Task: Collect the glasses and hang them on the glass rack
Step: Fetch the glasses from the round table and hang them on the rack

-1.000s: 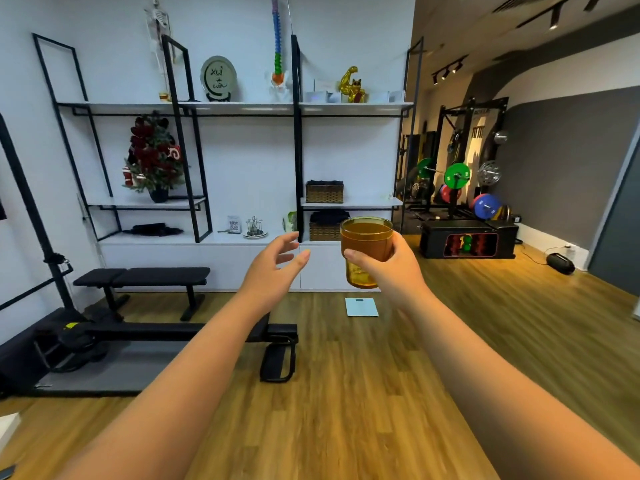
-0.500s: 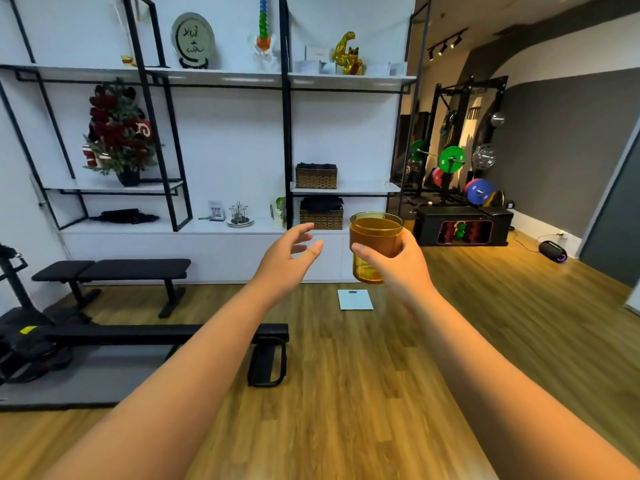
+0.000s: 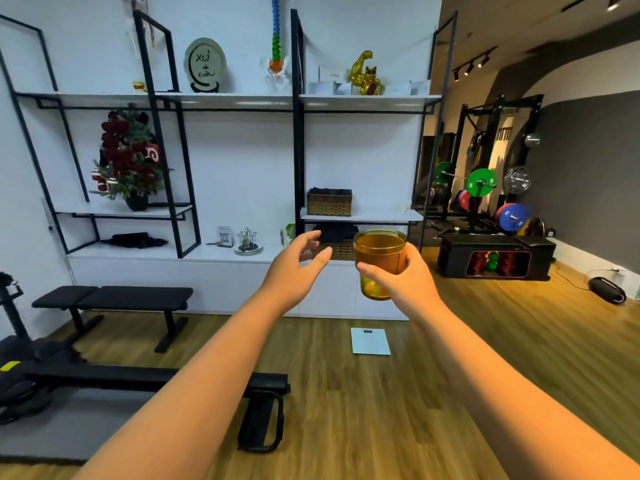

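Observation:
My right hand [image 3: 405, 282] holds an amber glass [image 3: 379, 261] upright at chest height, fingers wrapped around its lower half. My left hand [image 3: 294, 268] floats just left of the glass with fingers spread, holding nothing. Far ahead, a small metal glass rack [image 3: 247, 239] stands on a round plate on the white counter [image 3: 138, 252] of the shelf unit; clear glasses seem to hang on it, too small to tell how many.
A black workout bench [image 3: 114, 297] stands before the counter at left, a rowing machine [image 3: 145, 379] lies across the floor below it. A white scale [image 3: 370, 341] lies on the wooden floor. Weight plates [image 3: 481, 183] and a black box [image 3: 495, 259] are at right.
The shelf unit has come closer and shifted in view as I walk toward it. Both hands keep their pose, the glass still in my right hand.

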A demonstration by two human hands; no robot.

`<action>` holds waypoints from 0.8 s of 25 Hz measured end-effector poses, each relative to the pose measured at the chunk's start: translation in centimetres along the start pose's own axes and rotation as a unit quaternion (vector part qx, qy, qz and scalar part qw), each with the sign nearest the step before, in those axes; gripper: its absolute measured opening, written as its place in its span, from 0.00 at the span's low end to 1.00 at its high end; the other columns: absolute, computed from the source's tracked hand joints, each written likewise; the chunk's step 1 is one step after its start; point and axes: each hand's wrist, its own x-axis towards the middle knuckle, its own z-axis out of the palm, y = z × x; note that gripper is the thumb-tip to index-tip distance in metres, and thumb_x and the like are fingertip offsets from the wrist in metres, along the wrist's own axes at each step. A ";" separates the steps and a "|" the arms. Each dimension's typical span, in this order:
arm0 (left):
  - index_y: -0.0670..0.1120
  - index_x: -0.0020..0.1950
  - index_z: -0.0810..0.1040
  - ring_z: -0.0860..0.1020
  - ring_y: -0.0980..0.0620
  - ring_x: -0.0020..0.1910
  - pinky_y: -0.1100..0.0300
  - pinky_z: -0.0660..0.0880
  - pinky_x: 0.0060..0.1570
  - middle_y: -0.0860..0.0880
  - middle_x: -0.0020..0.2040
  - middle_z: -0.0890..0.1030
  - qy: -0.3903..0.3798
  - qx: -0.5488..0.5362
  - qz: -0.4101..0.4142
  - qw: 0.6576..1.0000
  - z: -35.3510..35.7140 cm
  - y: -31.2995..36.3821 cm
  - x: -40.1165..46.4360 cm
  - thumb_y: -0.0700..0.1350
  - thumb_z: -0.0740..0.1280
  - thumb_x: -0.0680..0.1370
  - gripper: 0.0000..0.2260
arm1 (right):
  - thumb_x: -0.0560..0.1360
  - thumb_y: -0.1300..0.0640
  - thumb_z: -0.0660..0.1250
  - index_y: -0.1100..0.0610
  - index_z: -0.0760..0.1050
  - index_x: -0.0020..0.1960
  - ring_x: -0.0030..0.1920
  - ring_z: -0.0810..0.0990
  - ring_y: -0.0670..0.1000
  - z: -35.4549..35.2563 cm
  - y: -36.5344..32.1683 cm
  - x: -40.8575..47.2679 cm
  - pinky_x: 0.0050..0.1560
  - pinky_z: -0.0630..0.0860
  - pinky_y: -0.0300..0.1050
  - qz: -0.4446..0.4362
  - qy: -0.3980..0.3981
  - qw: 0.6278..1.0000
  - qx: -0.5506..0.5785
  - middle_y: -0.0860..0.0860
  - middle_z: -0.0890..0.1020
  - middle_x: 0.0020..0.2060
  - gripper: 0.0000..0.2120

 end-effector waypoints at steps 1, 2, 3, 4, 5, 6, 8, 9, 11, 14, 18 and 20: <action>0.55 0.78 0.70 0.75 0.55 0.68 0.57 0.72 0.64 0.54 0.71 0.76 0.003 -0.001 0.001 1.000 0.7 -0.1 1.8 0.58 0.66 0.82 0.24 | 0.65 0.38 0.84 0.41 0.70 0.68 0.56 0.81 0.44 -0.4 0.5 1.9 0.36 0.77 0.27 -0.005 -0.003 1.000 0.001 0.38 0.80 0.57 0.37; 0.55 0.78 0.70 0.74 0.56 0.68 0.58 0.72 0.63 0.54 0.71 0.76 0.007 -0.002 0.002 1.000 1.3 -0.3 3.6 0.58 0.66 0.82 0.24 | 0.64 0.37 0.84 0.39 0.70 0.67 0.56 0.81 0.43 -0.7 1.0 3.9 0.36 0.77 0.27 -0.008 -0.007 1.000 0.002 0.36 0.80 0.57 0.36; 0.55 0.77 0.70 0.74 0.56 0.68 0.58 0.71 0.62 0.54 0.71 0.76 0.011 0.000 0.001 1.000 1.8 -0.6 5.3 0.58 0.66 0.82 0.24 | 0.64 0.36 0.84 0.37 0.70 0.66 0.55 0.81 0.43 -0.9 1.6 5.6 0.36 0.77 0.27 -0.009 -0.010 1.000 0.004 0.35 0.79 0.56 0.36; 0.55 0.77 0.70 0.74 0.56 0.68 0.59 0.71 0.62 0.54 0.70 0.76 0.014 0.004 0.002 1.000 2.4 -1.0 6.8 0.58 0.66 0.82 0.24 | 0.64 0.36 0.84 0.36 0.70 0.65 0.55 0.81 0.43 -1.0 2.2 7.2 0.36 0.77 0.27 -0.008 -0.013 1.000 0.005 0.35 0.79 0.56 0.36; 0.55 0.77 0.70 0.74 0.56 0.67 0.59 0.71 0.61 0.55 0.70 0.76 0.018 0.007 0.005 1.000 2.9 -1.4 8.3 0.58 0.66 0.82 0.24 | 0.63 0.35 0.84 0.35 0.70 0.64 0.55 0.81 0.43 -1.1 3.0 8.7 0.36 0.77 0.27 -0.008 -0.015 1.000 0.008 0.34 0.79 0.56 0.35; 0.55 0.77 0.71 0.74 0.57 0.67 0.59 0.71 0.61 0.55 0.70 0.76 0.022 0.009 0.005 1.000 3.3 -2.0 9.6 0.58 0.66 0.82 0.24 | 0.63 0.35 0.84 0.34 0.70 0.63 0.55 0.81 0.43 -1.1 3.7 10.1 0.36 0.77 0.27 -0.008 -0.014 1.000 0.011 0.34 0.79 0.56 0.35; 0.55 0.77 0.71 0.75 0.57 0.66 0.60 0.71 0.60 0.55 0.70 0.76 0.024 0.007 0.003 1.000 4.3 -3.2 12.5 0.58 0.66 0.82 0.23 | 0.62 0.35 0.84 0.31 0.70 0.60 0.54 0.81 0.41 -1.1 5.2 13.0 0.36 0.77 0.27 -0.005 -0.012 1.000 0.021 0.32 0.80 0.53 0.33; 0.55 0.77 0.71 0.75 0.57 0.66 0.59 0.71 0.61 0.56 0.69 0.77 0.023 0.005 0.002 1.000 4.9 -4.1 13.9 0.58 0.66 0.82 0.23 | 0.61 0.34 0.84 0.30 0.70 0.59 0.53 0.81 0.40 -1.0 6.0 14.6 0.36 0.77 0.27 -0.002 -0.012 1.000 0.027 0.31 0.80 0.52 0.32; 0.55 0.77 0.71 0.75 0.57 0.66 0.59 0.72 0.62 0.55 0.69 0.77 0.019 0.001 0.001 1.000 6.2 -6.0 17.0 0.58 0.67 0.82 0.23 | 0.61 0.35 0.84 0.29 0.70 0.58 0.54 0.81 0.40 -0.4 7.6 17.9 0.36 0.77 0.27 0.000 -0.011 0.999 0.030 0.32 0.80 0.53 0.32; 0.55 0.77 0.71 0.76 0.60 0.63 0.62 0.73 0.59 0.55 0.68 0.78 0.007 -0.004 0.001 1.000 8.0 -9.2 22.2 0.57 0.67 0.82 0.23 | 0.63 0.36 0.85 0.32 0.70 0.62 0.54 0.81 0.41 0.9 10.2 23.0 0.37 0.77 0.27 0.001 -0.003 1.000 0.029 0.35 0.80 0.56 0.34; 0.55 0.77 0.71 0.76 0.61 0.62 0.68 0.72 0.53 0.55 0.68 0.78 -0.011 -0.002 0.010 1.000 8.5 -13.3 30.2 0.56 0.67 0.82 0.23 | 0.63 0.38 0.85 0.34 0.72 0.60 0.52 0.82 0.36 3.0 12.9 30.3 0.38 0.77 0.27 0.006 0.014 0.999 0.028 0.36 0.81 0.55 0.32; 0.56 0.77 0.71 0.76 0.61 0.63 0.68 0.72 0.52 0.56 0.67 0.78 -0.012 -0.003 0.012 1.000 8.1 -15.3 35.0 0.57 0.67 0.82 0.23 | 0.63 0.39 0.86 0.36 0.72 0.64 0.55 0.82 0.41 4.0 14.0 34.5 0.38 0.77 0.27 0.007 0.029 0.999 0.030 0.37 0.81 0.57 0.35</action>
